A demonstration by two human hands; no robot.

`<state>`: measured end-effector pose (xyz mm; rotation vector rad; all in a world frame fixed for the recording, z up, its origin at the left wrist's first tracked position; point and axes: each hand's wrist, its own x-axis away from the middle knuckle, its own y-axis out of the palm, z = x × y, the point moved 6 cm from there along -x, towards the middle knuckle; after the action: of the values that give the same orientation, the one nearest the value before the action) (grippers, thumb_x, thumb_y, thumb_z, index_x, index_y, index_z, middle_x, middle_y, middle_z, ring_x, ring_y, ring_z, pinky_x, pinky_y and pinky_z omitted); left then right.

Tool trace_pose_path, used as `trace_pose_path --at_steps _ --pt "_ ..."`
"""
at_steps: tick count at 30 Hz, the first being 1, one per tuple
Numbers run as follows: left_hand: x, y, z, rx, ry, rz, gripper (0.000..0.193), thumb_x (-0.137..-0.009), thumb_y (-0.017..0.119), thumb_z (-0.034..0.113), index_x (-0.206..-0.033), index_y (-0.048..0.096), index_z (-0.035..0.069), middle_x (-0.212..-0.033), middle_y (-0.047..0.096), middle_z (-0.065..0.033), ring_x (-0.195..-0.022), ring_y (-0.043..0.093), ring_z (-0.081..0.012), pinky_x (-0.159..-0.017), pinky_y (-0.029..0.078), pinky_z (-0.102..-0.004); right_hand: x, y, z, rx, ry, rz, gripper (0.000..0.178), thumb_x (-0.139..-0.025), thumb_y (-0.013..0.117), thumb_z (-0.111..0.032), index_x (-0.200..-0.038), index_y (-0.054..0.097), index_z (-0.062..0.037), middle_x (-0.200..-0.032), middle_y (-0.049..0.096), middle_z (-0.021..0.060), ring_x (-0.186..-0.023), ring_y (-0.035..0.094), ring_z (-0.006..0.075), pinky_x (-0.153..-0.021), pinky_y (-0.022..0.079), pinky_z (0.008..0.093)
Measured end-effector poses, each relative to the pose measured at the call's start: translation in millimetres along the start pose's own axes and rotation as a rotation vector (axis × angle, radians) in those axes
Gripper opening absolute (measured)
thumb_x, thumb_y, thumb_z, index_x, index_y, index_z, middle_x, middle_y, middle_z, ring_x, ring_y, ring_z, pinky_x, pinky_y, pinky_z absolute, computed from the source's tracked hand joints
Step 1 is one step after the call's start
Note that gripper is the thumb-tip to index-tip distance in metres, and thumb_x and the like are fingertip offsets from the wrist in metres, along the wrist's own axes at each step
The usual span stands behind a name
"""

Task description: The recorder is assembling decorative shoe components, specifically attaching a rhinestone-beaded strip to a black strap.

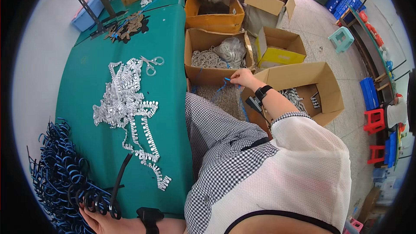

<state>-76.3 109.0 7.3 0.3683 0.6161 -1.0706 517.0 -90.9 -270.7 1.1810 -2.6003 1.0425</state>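
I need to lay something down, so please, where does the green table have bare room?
The green table is bare along its right edge, beside the scissors and silver strips; also left of the strips, between the brown pieces and black-and-blue coils. Crowded: mid-table, under the strips, and lower left, around the coils and left hand.

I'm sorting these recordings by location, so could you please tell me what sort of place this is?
Probably a workshop: a green worktable holds heaped silvery parts, and open cardboard boxes stand beside it.
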Motion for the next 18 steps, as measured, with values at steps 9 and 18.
trace_pose_path --at_steps 9,18 --pt "7.1 -1.8 17.3 -0.128 0.055 0.047 0.024 -0.090 0.047 0.003 -0.108 0.055 -0.011 -0.102 0.061 -0.0177 -0.091 0.060 -0.0214 -0.083 0.049 -0.0301 -12.2 14.1 0.4 0.391 -0.174 0.084 0.053 -0.070 0.055 -0.007 -0.123 0.047 -0.0022 -0.115 0.055 0.0206 -0.107 0.053 0.0324 -0.092 0.041 0.0344" --pt "32.7 44.5 53.5 -0.115 0.350 -0.352 0.016 -0.075 0.061 -0.006 -0.091 0.061 -0.007 -0.087 0.062 -0.0170 -0.080 0.061 -0.0252 -0.074 0.049 -0.0313 26.2 27.5 -147.4 -0.047 -0.501 0.073 0.025 -0.080 0.056 -0.011 -0.102 0.061 -0.0014 -0.096 0.064 0.0100 -0.083 0.060 0.0165 -0.076 0.047 0.0280"
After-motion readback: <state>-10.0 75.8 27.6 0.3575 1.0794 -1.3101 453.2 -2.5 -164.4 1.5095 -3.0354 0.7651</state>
